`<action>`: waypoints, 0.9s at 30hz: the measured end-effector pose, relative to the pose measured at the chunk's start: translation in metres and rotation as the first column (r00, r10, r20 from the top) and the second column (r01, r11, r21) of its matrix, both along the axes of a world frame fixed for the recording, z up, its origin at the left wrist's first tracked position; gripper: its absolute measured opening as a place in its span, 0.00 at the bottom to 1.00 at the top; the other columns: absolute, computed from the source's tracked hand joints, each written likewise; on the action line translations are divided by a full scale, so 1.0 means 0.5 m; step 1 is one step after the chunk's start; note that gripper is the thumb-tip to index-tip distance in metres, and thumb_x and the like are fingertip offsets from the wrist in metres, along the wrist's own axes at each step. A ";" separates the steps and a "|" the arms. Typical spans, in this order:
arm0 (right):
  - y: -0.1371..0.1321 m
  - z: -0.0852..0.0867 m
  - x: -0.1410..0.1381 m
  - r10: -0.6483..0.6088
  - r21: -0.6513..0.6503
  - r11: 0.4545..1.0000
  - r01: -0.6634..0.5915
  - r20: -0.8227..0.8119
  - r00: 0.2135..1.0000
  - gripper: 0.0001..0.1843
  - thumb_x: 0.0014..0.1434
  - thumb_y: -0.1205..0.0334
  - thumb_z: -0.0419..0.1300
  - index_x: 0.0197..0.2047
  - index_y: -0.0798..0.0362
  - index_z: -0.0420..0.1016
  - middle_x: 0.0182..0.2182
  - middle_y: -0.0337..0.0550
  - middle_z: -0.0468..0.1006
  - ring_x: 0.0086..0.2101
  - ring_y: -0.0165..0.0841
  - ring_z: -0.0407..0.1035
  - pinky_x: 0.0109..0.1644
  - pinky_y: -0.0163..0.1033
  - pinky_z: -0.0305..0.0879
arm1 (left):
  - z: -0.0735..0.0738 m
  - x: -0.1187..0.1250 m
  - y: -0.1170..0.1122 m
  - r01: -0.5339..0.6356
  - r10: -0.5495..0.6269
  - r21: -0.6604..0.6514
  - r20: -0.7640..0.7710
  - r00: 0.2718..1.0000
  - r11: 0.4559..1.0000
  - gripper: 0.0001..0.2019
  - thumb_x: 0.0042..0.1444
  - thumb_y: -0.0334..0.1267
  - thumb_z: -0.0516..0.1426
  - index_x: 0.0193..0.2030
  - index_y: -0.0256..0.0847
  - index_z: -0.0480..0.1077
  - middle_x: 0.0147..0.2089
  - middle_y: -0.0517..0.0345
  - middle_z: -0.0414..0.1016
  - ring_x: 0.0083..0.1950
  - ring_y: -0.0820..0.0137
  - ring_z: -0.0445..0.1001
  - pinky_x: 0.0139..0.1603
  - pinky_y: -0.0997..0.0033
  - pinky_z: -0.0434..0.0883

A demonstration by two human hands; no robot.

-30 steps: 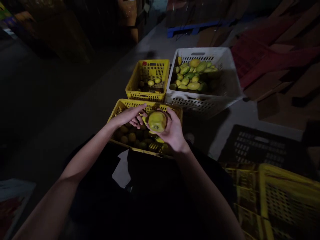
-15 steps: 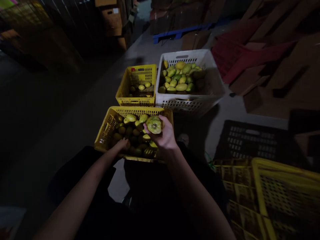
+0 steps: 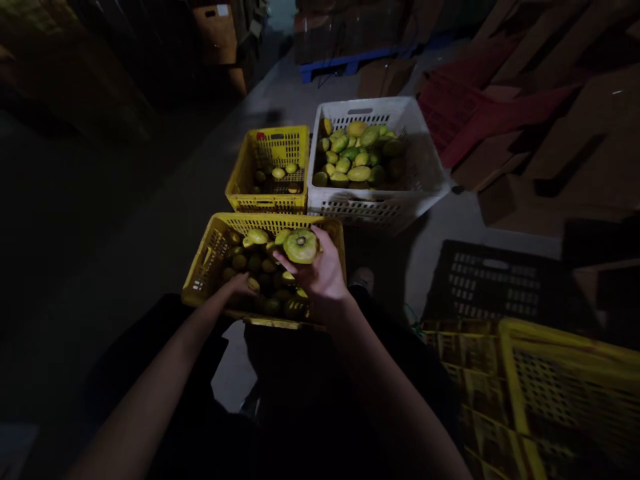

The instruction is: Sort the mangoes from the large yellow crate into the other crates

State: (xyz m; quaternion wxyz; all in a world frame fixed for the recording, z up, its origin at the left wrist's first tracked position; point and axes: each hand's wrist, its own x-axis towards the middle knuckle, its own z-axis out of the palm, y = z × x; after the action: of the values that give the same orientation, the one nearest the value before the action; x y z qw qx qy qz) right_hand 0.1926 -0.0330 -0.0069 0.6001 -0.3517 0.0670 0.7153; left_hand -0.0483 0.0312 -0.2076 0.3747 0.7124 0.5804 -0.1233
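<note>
— What's in your right hand?
— My right hand (image 3: 325, 277) is wrapped round a greenish fruit (image 3: 301, 246), held just above the near yellow crate (image 3: 207, 260) (its dark-dotted end faces me).
— And the left?
— My left hand (image 3: 240, 285) lies down on the fruit pile (image 3: 265, 265) in that crate. I cannot tell whether its fingers grip one. Beyond my fingertips stand a small yellow crate (image 3: 240, 197) and a white crate (image 3: 380, 203).
</note>
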 end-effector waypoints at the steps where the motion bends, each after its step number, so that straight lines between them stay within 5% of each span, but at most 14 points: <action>1: 0.001 0.000 -0.003 0.014 -0.019 1.000 -0.014 0.006 1.000 0.09 0.64 0.55 0.57 0.35 0.50 0.71 0.25 0.36 0.79 0.27 0.33 0.75 0.31 0.40 0.78 | 0.022 -0.005 0.007 -0.051 0.051 0.008 0.038 0.998 0.999 0.35 0.44 0.44 0.69 0.59 0.31 0.69 0.59 0.38 0.76 0.61 0.44 0.72 0.62 0.53 0.70; 5: 0.008 -0.018 -0.018 0.022 0.041 0.999 -0.025 0.076 0.997 0.13 0.64 0.52 0.56 0.31 0.49 0.69 0.19 0.34 0.74 0.19 0.30 0.69 0.18 0.33 0.64 | 0.153 -0.020 0.022 -0.245 0.235 -0.017 0.345 0.909 0.969 0.32 0.60 0.58 0.55 0.62 0.35 0.67 0.60 0.42 0.76 0.60 0.56 0.75 0.58 0.63 0.73; 8: 0.007 -0.042 -0.031 0.088 0.103 0.990 -0.101 0.124 0.988 0.14 0.62 0.49 0.57 0.30 0.48 0.67 0.18 0.33 0.73 0.16 0.30 0.66 0.14 0.32 0.55 | 0.274 -0.017 -0.005 -0.392 0.390 -0.154 0.658 0.644 0.907 0.43 0.63 0.70 0.37 0.66 0.34 0.64 0.60 0.39 0.76 0.57 0.57 0.77 0.53 0.64 0.76; 12: -0.009 -0.065 -0.043 0.244 0.092 0.962 -0.259 0.142 0.959 0.15 0.63 0.47 0.55 0.32 0.50 0.68 0.19 0.36 0.76 0.14 0.30 0.64 0.14 0.33 0.55 | 0.387 0.005 -0.080 -0.434 0.587 -0.482 0.797 0.143 0.761 0.54 0.57 0.75 0.27 0.66 0.32 0.65 0.54 0.38 0.78 0.45 0.62 0.80 0.43 0.66 0.78; 15: -0.020 -0.069 -0.050 0.238 0.088 0.964 -0.250 0.122 0.964 0.12 0.62 0.49 0.60 0.36 0.50 0.71 0.23 0.38 0.80 0.19 0.32 0.71 0.20 0.34 0.66 | 0.404 0.022 -0.119 -0.335 0.717 -0.692 0.694 -0.065 0.640 0.50 0.60 0.74 0.32 0.60 0.31 0.69 0.41 0.42 0.81 0.32 0.67 0.78 0.34 0.69 0.77; 18: -0.023 -0.063 -0.058 0.173 0.142 0.973 -0.184 0.085 0.981 0.07 0.59 0.57 0.65 0.38 0.50 0.74 0.30 0.39 0.84 0.28 0.34 0.77 0.31 0.38 0.76 | 0.385 0.041 -0.127 -0.258 0.783 -0.785 0.607 -0.136 0.563 0.36 0.65 0.66 0.45 0.52 0.31 0.73 0.31 0.48 0.78 0.26 0.70 0.75 0.30 0.73 0.76; 22: -0.020 -0.050 -0.061 0.119 0.219 0.967 -0.128 0.054 0.991 0.05 0.58 0.62 0.66 0.39 0.49 0.76 0.35 0.39 0.85 0.35 0.35 0.79 0.39 0.41 0.79 | 0.371 0.062 -0.120 -0.204 0.764 -0.799 0.601 -0.233 0.566 0.19 0.66 0.50 0.57 0.45 0.33 0.74 0.34 0.49 0.79 0.26 0.74 0.76 0.30 0.78 0.76; 27: -0.019 -0.051 -0.050 0.156 0.185 0.969 -0.165 0.062 0.986 0.10 0.61 0.52 0.62 0.37 0.49 0.77 0.29 0.40 0.83 0.27 0.33 0.74 0.30 0.38 0.75 | 0.386 0.069 -0.117 -0.323 0.665 -0.738 0.674 -0.322 0.592 0.13 0.59 0.41 0.65 0.48 0.38 0.74 0.42 0.52 0.81 0.36 0.72 0.80 0.40 0.76 0.79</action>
State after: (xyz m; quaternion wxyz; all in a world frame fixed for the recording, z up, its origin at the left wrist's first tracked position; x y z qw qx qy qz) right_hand 0.1677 -0.0423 -0.0325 0.5725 -0.3139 -0.0445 0.7561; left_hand -0.0140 -0.0271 -0.0148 0.7542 0.1914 0.3668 0.5100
